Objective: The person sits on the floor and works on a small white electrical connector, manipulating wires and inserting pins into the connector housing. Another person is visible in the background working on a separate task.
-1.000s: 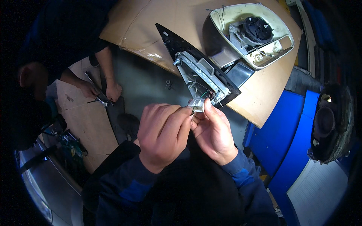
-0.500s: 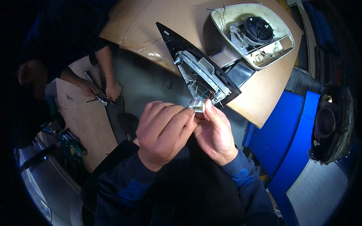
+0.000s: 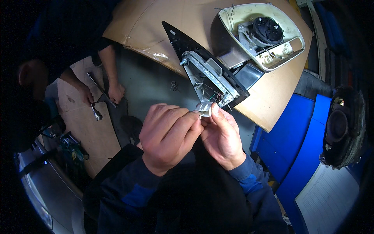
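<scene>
A small white plastic wire connector [image 3: 204,108] is held between my two hands at the middle of the view. My left hand [image 3: 165,134] is closed, its thumb and fingertips pinching the connector's left side. On the other side my right hand [image 3: 222,136] grips it between thumb and fingers. Thin coloured wires [image 3: 216,96] show just behind the connector, by the metal bracket of a black triangular mirror mount [image 3: 202,64]. That mount joins a car side-mirror housing [image 3: 230,35] lying open, with a round black motor unit [image 3: 267,31] inside.
The mirror lies on a cardboard-covered table [image 3: 152,23], its edge just beyond my hands. At left, a co-worker's hands [image 3: 116,93] hold metal wrenches [image 3: 96,114] above a board. At right are blue panels [image 3: 284,132], a dark oval speaker-like part [image 3: 338,126] and a lined paper sheet [image 3: 329,199].
My hands keep their pinch on the connector, almost unmoved. At left, the co-worker's hands have moved apart, and one wrench now hangs lower with its head pointing down.
</scene>
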### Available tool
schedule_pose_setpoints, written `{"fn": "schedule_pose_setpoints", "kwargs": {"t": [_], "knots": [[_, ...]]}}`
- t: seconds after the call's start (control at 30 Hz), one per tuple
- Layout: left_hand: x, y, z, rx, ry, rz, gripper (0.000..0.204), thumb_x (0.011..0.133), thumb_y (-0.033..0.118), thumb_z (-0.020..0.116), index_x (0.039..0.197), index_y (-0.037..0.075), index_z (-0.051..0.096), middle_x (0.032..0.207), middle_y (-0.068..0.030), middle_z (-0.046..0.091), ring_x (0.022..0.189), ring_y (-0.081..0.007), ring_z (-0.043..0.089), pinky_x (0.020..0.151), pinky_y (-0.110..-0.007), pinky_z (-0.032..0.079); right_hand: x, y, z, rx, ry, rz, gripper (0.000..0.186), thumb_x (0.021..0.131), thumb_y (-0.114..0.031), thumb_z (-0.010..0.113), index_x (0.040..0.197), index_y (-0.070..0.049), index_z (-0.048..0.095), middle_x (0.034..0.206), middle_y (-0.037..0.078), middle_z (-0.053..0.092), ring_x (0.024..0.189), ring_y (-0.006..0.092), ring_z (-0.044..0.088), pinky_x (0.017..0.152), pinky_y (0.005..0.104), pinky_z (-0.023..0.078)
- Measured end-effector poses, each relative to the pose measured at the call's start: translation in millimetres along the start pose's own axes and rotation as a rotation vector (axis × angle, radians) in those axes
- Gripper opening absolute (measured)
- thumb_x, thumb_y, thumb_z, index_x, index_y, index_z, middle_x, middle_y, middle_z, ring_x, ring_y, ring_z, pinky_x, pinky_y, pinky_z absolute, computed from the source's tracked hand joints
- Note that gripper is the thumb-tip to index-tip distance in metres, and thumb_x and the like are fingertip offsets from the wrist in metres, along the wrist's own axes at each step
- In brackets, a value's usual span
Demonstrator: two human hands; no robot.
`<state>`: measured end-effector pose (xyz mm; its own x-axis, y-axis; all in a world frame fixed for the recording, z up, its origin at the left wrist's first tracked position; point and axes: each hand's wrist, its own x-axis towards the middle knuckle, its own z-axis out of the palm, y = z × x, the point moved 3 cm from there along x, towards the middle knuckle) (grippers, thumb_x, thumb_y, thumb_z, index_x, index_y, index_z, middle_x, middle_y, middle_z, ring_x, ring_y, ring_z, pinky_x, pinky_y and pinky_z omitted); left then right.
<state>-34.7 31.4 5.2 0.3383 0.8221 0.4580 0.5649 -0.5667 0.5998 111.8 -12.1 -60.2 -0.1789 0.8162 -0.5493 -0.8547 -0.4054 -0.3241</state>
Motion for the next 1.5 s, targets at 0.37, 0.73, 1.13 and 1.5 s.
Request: {"fn": "schedule_pose_setpoints", "kwargs": {"t": [0.37,0.73,1.13,1.5], "knots": [[-1,2,1,0.025,-0.004,0.014,0.021,0.080,-0.002,0.086,0.099,-0.003,0.077,0.093,-0.0126,0.074,0.083,-0.0281,0.074,0.077,-0.041,0.058,-1,0,-2,0.036,-0.042,0.011,0.031,0.116,-0.029,0.061,0.123,0.001,0.071,0.115,0.010,0.077,0.103,0.0173,0.071,0.095,0.0344,0.058],[-4,1,2,0.046,0.004,0.014,0.022,0.080,-0.001,0.088,0.100,-0.002,0.078,0.095,-0.0113,0.074,0.085,-0.0271,0.073,0.077,-0.039,0.056,0,0,-4,0.033,-0.017,0.014,0.029,0.115,-0.028,0.064,0.121,-0.001,0.071,0.115,0.009,0.076,0.099,0.0162,0.070,0.094,0.0333,0.057],[-1,-9,-2,0.017,-0.173,-0.049,0.029,0.082,-0.001,0.082,0.111,0.000,0.078,0.098,-0.0107,0.071,0.086,-0.0287,0.070,0.077,-0.041,0.055,-1,-1,-8,-0.210,0.038,-0.064,0.027,0.113,-0.020,0.067,0.121,0.006,0.071,0.102,0.011,0.077,0.087,0.0162,0.072,0.081,0.0307,0.058],[2,-18,-4,0.021,-0.232,0.072,0.020,0.089,0.008,0.082,0.105,-0.001,0.075,0.089,-0.0090,0.065,0.077,-0.0264,0.065,0.070,-0.040,0.049,0,-5,-6,-0.294,0.047,-0.101,0.023,0.111,-0.015,0.069,0.119,0.007,0.073,0.101,0.013,0.079,0.083,0.0153,0.072,0.077,0.0286,0.058]]}}
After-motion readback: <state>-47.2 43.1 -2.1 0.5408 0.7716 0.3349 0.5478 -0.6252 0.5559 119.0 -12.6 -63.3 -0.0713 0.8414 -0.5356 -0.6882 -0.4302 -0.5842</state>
